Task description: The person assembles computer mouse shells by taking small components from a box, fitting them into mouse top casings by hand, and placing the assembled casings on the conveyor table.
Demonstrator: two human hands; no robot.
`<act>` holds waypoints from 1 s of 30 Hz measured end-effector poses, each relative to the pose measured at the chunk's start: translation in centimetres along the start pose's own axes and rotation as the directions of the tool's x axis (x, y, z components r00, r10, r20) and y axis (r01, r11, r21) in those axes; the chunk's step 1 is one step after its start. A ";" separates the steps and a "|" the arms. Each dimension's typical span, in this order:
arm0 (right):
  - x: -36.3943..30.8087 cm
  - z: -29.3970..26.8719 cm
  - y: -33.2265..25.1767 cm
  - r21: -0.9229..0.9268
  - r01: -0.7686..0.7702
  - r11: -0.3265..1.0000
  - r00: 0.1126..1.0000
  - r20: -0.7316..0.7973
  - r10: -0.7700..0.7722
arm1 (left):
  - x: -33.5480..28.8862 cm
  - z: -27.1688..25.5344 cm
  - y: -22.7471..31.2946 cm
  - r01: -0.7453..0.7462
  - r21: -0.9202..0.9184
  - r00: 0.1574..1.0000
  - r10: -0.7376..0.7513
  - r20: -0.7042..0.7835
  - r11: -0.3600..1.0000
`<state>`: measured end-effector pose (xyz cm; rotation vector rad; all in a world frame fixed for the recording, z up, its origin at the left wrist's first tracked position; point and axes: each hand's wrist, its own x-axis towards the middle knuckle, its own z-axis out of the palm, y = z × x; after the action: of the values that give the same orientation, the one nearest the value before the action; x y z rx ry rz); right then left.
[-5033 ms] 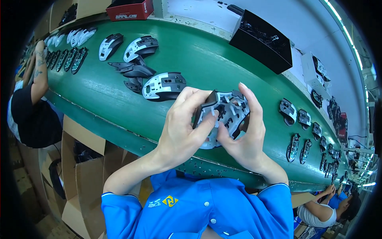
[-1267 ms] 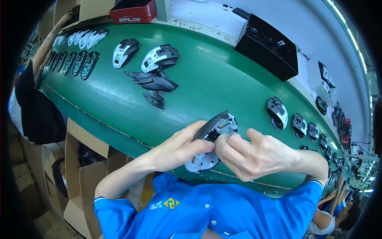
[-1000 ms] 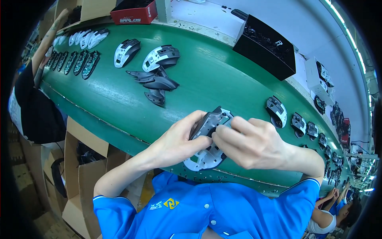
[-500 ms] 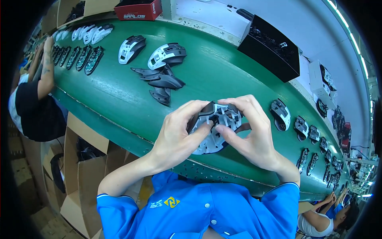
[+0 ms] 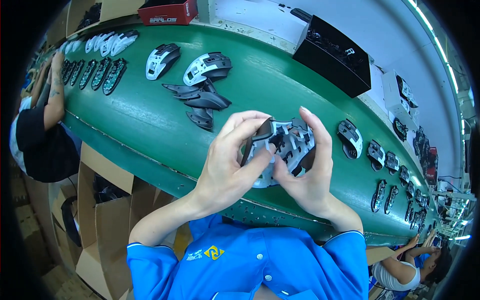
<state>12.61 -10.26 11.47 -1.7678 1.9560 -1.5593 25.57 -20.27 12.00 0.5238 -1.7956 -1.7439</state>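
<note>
Between my two hands is a computer mouse shell point(image 5: 289, 145), white inside with dark side parts, its hollow underside facing me. My left hand point(image 5: 227, 155) grips its left side, the thumb pressed into the hollow. My right hand point(image 5: 312, 172) holds the lower right side, thumb inside near the left thumb and index finger raised off the rim. What the thumbs press on is hidden. Beyond my hands, several black curved side panels point(image 5: 206, 100) lie in a pile, next to a white and black mouse shell point(image 5: 207, 69) and a second mouse shell point(image 5: 163, 61).
On the green bench point(image 5: 135, 115), circuit-board mouse bases point(image 5: 115, 76) and white shells point(image 5: 123, 43) form rows at left; more shells point(image 5: 350, 139) stand at right. A black box of parts point(image 5: 332, 57) and a red box point(image 5: 167, 12) line the back. Co-workers point(image 5: 42, 130) sit on both sides.
The mouse shell has tilted and moved slightly up and right. My right index finger has lifted off its top edge and now points upward.
</note>
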 end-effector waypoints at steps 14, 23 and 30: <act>0.0 0.2 -0.3 0.273 -0.033 0.961 0.997 -0.054 0.050 | -1.3 0.5 -0.6 -0.245 0.292 0.959 0.275 -0.067 0.925; -0.2 0.5 0.8 0.185 -0.024 0.982 0.999 -0.030 0.030 | -0.8 0.4 -2.0 -0.331 0.412 0.930 0.367 -0.007 0.849; 6.9 -7.3 5.5 0.170 -0.608 0.775 0.634 0.692 0.345 | 3.1 -6.4 3.4 -0.014 0.168 0.992 -0.007 0.124 0.986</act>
<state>1.84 -12.20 14.87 -1.2029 1.4639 -0.9038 27.72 -26.92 15.67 0.4894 -2.0419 -1.6636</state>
